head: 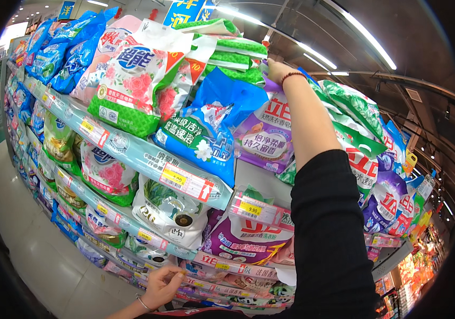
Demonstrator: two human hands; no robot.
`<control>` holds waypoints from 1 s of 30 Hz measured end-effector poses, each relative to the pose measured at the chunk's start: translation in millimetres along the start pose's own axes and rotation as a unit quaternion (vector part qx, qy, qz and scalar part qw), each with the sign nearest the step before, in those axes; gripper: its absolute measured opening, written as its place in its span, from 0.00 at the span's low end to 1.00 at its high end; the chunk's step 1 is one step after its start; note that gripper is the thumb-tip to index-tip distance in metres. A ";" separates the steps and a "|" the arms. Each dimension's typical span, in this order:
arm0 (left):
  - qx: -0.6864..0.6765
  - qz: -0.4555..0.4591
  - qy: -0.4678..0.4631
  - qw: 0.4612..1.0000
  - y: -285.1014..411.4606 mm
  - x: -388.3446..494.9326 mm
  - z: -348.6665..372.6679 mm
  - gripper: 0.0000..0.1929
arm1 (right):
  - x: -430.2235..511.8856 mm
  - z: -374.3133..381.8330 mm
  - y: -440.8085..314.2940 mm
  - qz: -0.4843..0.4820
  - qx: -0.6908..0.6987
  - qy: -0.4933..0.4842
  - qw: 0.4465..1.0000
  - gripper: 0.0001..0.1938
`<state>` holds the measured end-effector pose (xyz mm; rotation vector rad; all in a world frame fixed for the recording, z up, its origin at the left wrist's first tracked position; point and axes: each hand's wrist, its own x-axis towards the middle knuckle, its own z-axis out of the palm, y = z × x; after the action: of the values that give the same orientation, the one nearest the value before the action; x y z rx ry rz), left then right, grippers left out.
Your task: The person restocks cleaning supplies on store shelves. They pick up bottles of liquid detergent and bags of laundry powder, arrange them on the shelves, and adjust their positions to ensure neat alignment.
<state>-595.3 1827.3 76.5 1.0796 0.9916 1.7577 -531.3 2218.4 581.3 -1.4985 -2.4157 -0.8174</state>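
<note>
My right hand [281, 71] reaches up to the top shelf, a dark red bead bracelet at its wrist. It grips the upper end of a purple bag of laundry powder [265, 137], which stands upright; the fingertips are partly hidden. Left of that bag, a blue laundry powder bag [199, 131] leans out over the shelf edge. My left hand [163, 285] is low in the view, beside the lower shelf edge, with thumb and forefinger pressed together. Whether something small is between them is too unclear to tell.
Green-and-white bags [231, 52] lie stacked behind the blue bag. A rose-printed bag [135, 83] stands farther left. Price strips run along the top shelf's front edge [131, 145]. More bags [387, 199] stand right of my arm. Tiled floor [52, 255] lies at left.
</note>
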 end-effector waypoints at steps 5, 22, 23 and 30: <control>-0.024 -0.033 0.007 0.999 -0.2 -1.3 -0.7 0.05 | 14.0 5.6 0.8 0.062 -0.026 -0.007 0.998 0.23; -0.006 -0.031 0.060 0.998 -8.6 -9.6 -23.8 0.06 | 0.2 -27.9 37.2 0.262 0.183 0.304 0.897 0.26; -0.009 -0.035 0.065 0.997 -9.2 -10.1 -24.5 0.06 | 1.9 -29.2 42.2 0.264 0.203 0.326 0.884 0.26; -0.023 -0.037 0.070 0.997 -18.9 -12.9 -27.5 0.06 | 16.2 -56.3 70.9 0.290 0.390 0.464 0.741 0.30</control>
<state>-612.6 1816.6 47.0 0.8907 1.0562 1.8063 -484.5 2224.5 660.2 -0.9851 -1.1502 -0.2079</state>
